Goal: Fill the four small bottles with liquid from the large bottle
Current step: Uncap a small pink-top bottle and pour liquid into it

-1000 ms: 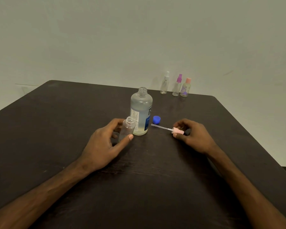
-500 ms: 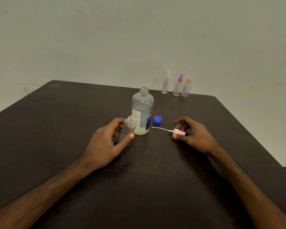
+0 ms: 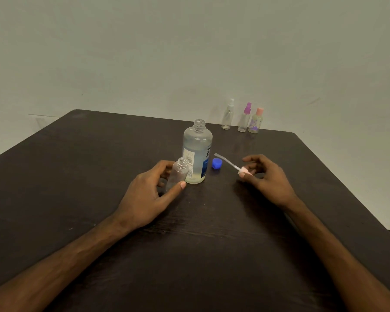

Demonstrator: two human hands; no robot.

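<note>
The large clear bottle (image 3: 197, 152) stands uncapped mid-table, partly filled with pale liquid. Its blue cap (image 3: 217, 163) lies just to its right. My left hand (image 3: 149, 194) holds a small clear open bottle (image 3: 178, 175) upright, right in front of the large one. My right hand (image 3: 266, 176) pinches a pink spray top (image 3: 243, 171) whose white tube points up-left toward the large bottle. Three more small bottles stand at the table's far edge: a clear-topped bottle (image 3: 227, 118), a purple-topped bottle (image 3: 244, 119) and a pink-topped bottle (image 3: 256, 121).
The dark wooden table (image 3: 99, 165) ends at a plain pale wall behind the three far bottles. Its right edge runs diagonally down toward the lower right.
My right hand has lifted the pink spray top off the table and tilted its tube upward to the left. The left hand and small bottle stay in place.
</note>
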